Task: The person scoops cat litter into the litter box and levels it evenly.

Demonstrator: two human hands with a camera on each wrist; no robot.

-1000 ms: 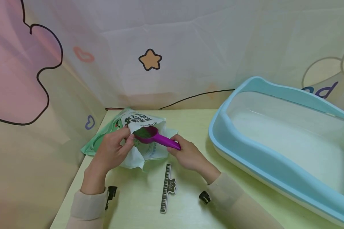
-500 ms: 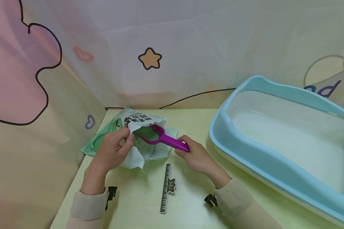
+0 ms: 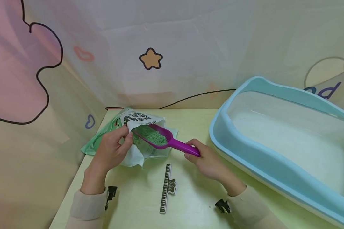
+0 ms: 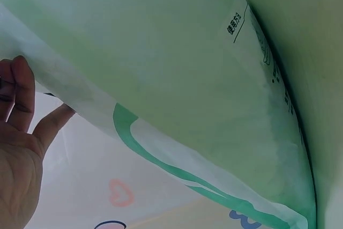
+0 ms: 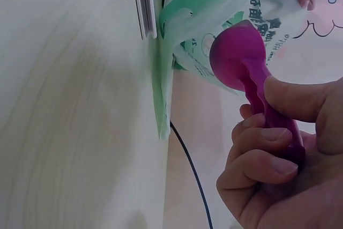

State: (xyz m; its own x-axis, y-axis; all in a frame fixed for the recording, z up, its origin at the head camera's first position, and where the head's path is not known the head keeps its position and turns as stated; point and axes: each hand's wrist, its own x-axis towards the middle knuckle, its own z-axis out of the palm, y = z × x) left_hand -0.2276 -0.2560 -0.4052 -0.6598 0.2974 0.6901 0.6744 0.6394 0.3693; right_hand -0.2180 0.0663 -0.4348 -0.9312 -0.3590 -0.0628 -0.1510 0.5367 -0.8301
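Observation:
A purple scoop (image 3: 182, 146) heaped with thin green pellets (image 3: 154, 135) reaches into the mouth of a green and white bag (image 3: 104, 135). My right hand (image 3: 209, 161) grips the scoop by its handle. In the right wrist view, fingers (image 5: 260, 143) curl round that purple handle, with the thumb along its top. At the bag's opening, my left hand (image 3: 111, 148) pinches the upper edge and holds it raised. The scoop's front end is hidden inside the bag. From the left wrist, the bag's printed side (image 4: 161, 68) fills most of the view.
A large tray with a light blue raised rim (image 3: 246, 141) stands on the right of the table (image 3: 137, 197). Between my arms lies a long clip (image 3: 166, 187) with a piano-key pattern. A printed cloth (image 3: 189, 57) hangs behind and to the left.
My right hand has drawn the scoop rightward and toward me, partly out of the bag, so more green pellets show. My left hand has stayed at the bag's edge.

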